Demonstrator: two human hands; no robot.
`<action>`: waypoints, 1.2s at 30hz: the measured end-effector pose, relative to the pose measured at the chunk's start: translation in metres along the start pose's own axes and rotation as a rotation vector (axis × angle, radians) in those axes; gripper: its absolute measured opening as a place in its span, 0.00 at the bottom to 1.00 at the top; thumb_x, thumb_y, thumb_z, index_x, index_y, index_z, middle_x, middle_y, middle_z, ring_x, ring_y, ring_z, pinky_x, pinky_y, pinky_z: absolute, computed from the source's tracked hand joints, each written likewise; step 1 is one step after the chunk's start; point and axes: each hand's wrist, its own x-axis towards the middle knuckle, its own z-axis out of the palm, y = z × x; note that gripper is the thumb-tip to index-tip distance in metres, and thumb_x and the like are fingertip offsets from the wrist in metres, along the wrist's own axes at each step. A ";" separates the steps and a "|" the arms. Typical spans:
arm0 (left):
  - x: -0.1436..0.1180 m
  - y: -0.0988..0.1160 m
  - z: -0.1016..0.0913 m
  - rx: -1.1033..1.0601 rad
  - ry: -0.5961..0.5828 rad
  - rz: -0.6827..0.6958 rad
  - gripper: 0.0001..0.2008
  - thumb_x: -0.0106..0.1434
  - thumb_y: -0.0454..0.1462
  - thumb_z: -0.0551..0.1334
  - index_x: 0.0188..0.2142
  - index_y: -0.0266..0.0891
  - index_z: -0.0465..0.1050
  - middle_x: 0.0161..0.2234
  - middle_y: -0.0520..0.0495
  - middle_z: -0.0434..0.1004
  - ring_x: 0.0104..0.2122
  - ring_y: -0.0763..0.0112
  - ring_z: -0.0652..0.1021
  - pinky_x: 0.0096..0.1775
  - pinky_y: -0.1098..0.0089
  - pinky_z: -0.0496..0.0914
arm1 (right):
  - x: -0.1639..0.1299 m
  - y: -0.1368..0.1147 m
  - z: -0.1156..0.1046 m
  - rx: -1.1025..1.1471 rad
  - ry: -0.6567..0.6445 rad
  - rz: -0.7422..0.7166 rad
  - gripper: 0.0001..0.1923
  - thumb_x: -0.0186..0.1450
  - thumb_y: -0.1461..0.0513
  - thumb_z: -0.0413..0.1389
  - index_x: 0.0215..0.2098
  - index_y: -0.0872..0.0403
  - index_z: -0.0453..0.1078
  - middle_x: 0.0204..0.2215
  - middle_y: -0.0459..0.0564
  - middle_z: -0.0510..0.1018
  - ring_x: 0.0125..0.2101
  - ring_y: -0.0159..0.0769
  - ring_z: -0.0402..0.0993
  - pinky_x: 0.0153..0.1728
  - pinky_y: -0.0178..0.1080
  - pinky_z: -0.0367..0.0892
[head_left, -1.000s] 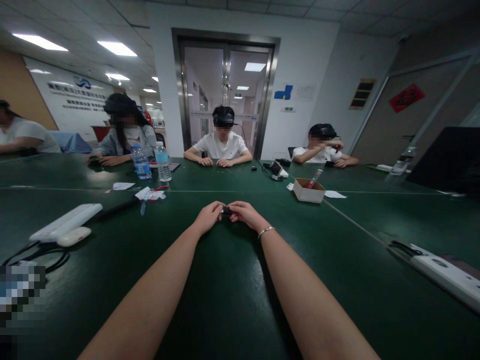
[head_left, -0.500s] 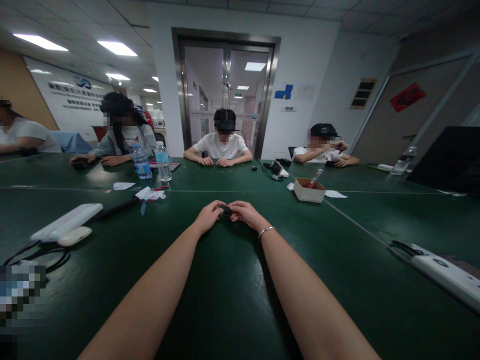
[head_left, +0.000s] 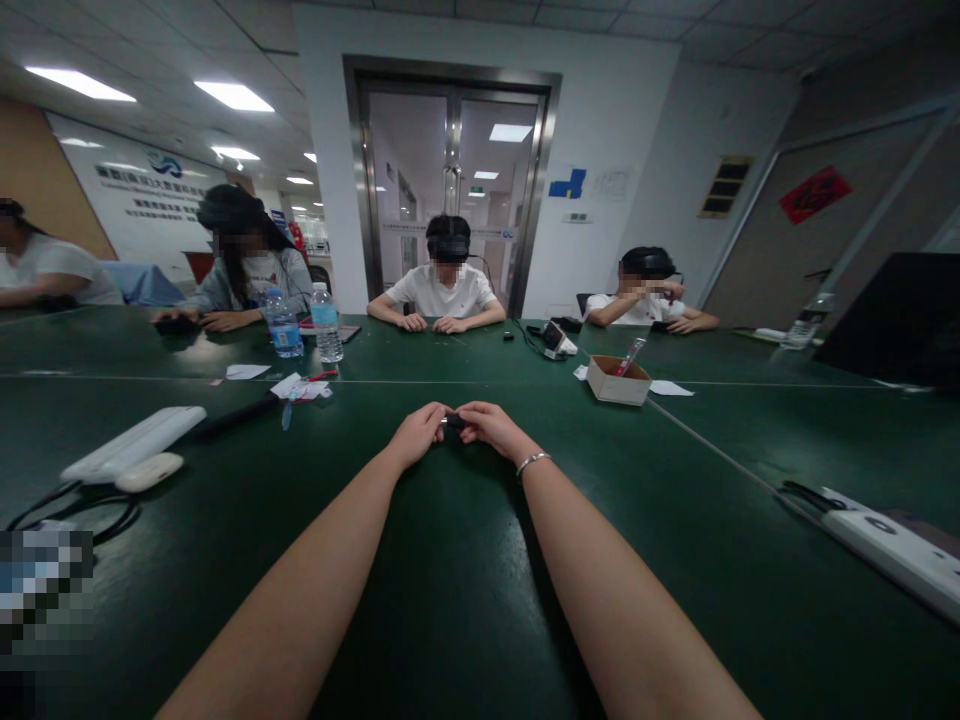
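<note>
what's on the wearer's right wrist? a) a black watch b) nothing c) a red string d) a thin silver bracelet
d: a thin silver bracelet circles the wrist just behind the right hand, which meets the left hand around a small dark object above the green table.
</note>
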 end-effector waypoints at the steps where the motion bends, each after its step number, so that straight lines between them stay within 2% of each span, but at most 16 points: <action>1: 0.000 0.000 0.000 0.000 0.008 -0.003 0.17 0.61 0.43 0.48 0.41 0.39 0.70 0.24 0.52 0.68 0.23 0.74 0.69 0.28 0.73 0.64 | 0.000 0.000 0.000 0.000 -0.001 0.000 0.03 0.63 0.70 0.51 0.33 0.61 0.67 0.17 0.47 0.72 0.16 0.26 0.70 0.20 0.28 0.70; 4: 0.000 0.000 0.000 -0.004 0.027 -0.007 0.15 0.59 0.40 0.50 0.41 0.40 0.70 0.28 0.51 0.70 0.24 0.75 0.69 0.29 0.73 0.64 | 0.001 0.001 -0.001 -0.003 -0.002 -0.002 0.03 0.63 0.70 0.52 0.34 0.61 0.67 0.17 0.47 0.72 0.16 0.26 0.70 0.19 0.28 0.70; 9: -0.001 0.000 -0.001 0.002 0.005 0.008 0.19 0.62 0.45 0.46 0.41 0.38 0.70 0.20 0.53 0.66 0.22 0.74 0.68 0.27 0.73 0.63 | 0.000 0.000 0.000 0.001 -0.003 0.001 0.04 0.63 0.71 0.51 0.34 0.61 0.67 0.17 0.47 0.72 0.16 0.26 0.70 0.20 0.28 0.70; 14: -0.002 0.000 -0.002 0.024 -0.001 0.012 0.15 0.60 0.41 0.50 0.42 0.40 0.69 0.28 0.50 0.71 0.25 0.74 0.70 0.29 0.73 0.64 | 0.001 0.000 0.001 -0.003 0.000 0.005 0.05 0.64 0.71 0.50 0.35 0.62 0.67 0.17 0.48 0.72 0.16 0.26 0.70 0.20 0.28 0.70; 19: -0.003 0.001 -0.002 0.052 -0.004 0.014 0.17 0.61 0.44 0.48 0.42 0.40 0.69 0.22 0.52 0.67 0.23 0.73 0.69 0.28 0.73 0.64 | 0.001 0.001 0.000 0.000 0.001 0.001 0.04 0.63 0.71 0.51 0.35 0.62 0.67 0.18 0.49 0.73 0.16 0.27 0.70 0.20 0.28 0.70; 24: -0.003 0.001 -0.002 0.046 0.004 0.003 0.16 0.60 0.41 0.48 0.42 0.40 0.70 0.29 0.50 0.70 0.24 0.75 0.69 0.29 0.73 0.64 | 0.000 0.001 0.000 0.000 -0.001 -0.004 0.04 0.63 0.70 0.51 0.35 0.62 0.67 0.17 0.49 0.73 0.16 0.27 0.70 0.21 0.28 0.70; 28: -0.002 -0.001 -0.001 0.051 -0.001 0.015 0.18 0.62 0.43 0.46 0.42 0.39 0.69 0.23 0.52 0.67 0.23 0.74 0.68 0.28 0.73 0.64 | 0.000 0.000 0.001 -0.018 0.010 0.005 0.05 0.64 0.71 0.50 0.35 0.62 0.67 0.17 0.48 0.72 0.16 0.26 0.69 0.20 0.28 0.70; 32: -0.001 -0.001 -0.001 0.043 0.011 0.019 0.16 0.61 0.41 0.48 0.42 0.40 0.69 0.31 0.51 0.70 0.24 0.75 0.69 0.28 0.74 0.64 | 0.000 -0.001 0.002 -0.029 0.021 0.009 0.06 0.64 0.72 0.48 0.34 0.62 0.67 0.16 0.48 0.72 0.15 0.26 0.69 0.19 0.27 0.70; 36: -0.001 -0.001 -0.001 0.054 0.006 0.001 0.18 0.62 0.44 0.46 0.42 0.39 0.69 0.24 0.52 0.67 0.23 0.74 0.68 0.28 0.74 0.64 | 0.000 -0.001 0.001 -0.023 0.003 0.005 0.05 0.64 0.71 0.49 0.35 0.62 0.67 0.18 0.49 0.73 0.16 0.26 0.69 0.20 0.28 0.70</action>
